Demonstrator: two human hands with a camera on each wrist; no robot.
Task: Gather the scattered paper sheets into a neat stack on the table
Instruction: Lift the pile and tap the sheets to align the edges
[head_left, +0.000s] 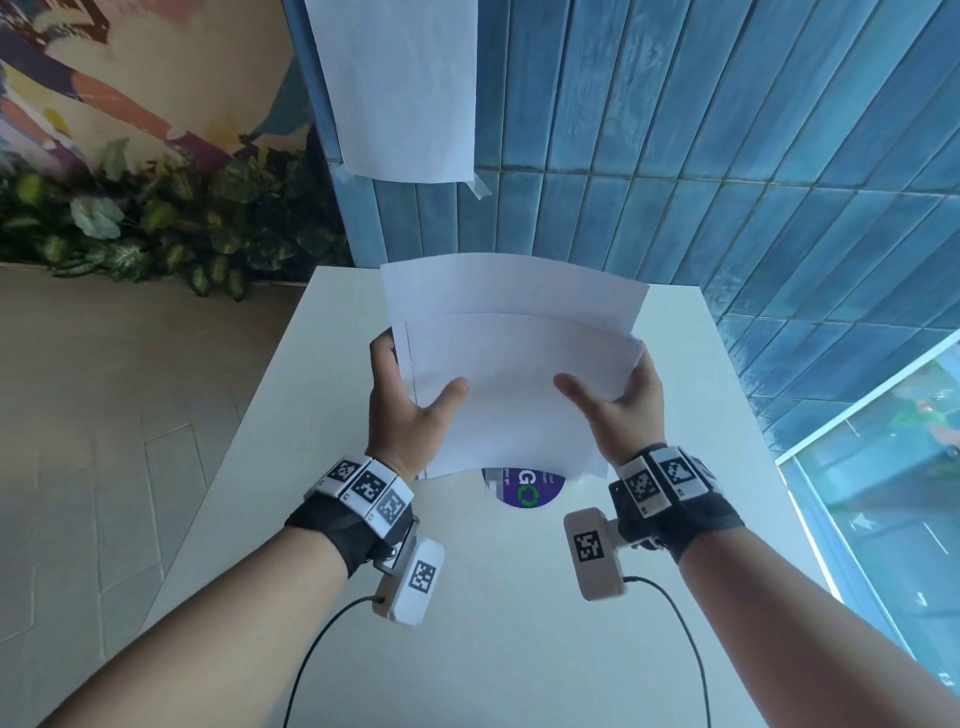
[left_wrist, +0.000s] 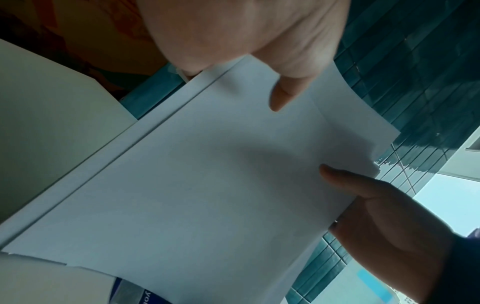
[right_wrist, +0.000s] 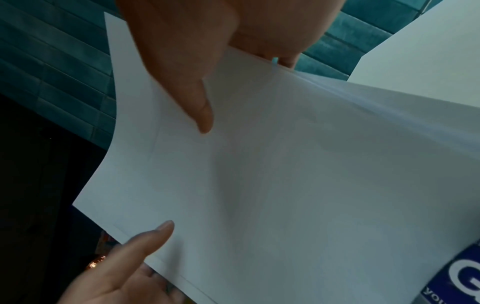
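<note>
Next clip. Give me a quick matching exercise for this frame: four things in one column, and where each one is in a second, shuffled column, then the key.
Things
1. bundle of white paper sheets
2. single white sheet fixed with tape
3. round purple sticker with a green emblem
4. green leafy plants

Places
A. along the foot of the painted wall, at left
B. on the white table, partly hidden under the held paper
C. hanging on the blue tiled wall
D. between the left hand and right hand, one grip on each side edge

Pairs: 1-D, 2-C, 3-B, 4-A
</note>
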